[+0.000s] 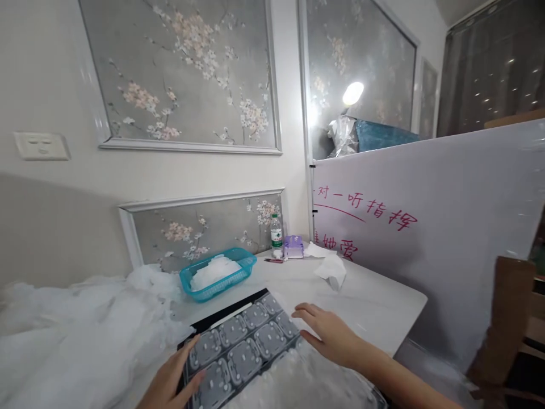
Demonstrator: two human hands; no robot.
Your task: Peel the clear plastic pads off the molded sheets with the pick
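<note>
A grey panel (246,359) with rows of moulded, rounded-square compartments lies on the table in front of me. Along its far edge runs a black border with a pale strip (232,315) on it. My left hand (175,376) rests at the panel's left edge, with index finger and thumb apart. At the right end, my right hand (326,332) has its fingers spread beside the panel's edge; whether the fingertips touch it is hard to see. Clear plastic film or bags (306,383) cover the near side, partly hiding the panel's front edge.
Fluffy white material (89,335) is heaped at left. Behind stands a turquoise basket (216,291) with white contents. A green-capped bottle (276,236), a purple tissue pack (293,246), a red pen (273,261) and crumpled white paper (332,271) lie toward the back. A white board (426,187) borders the right.
</note>
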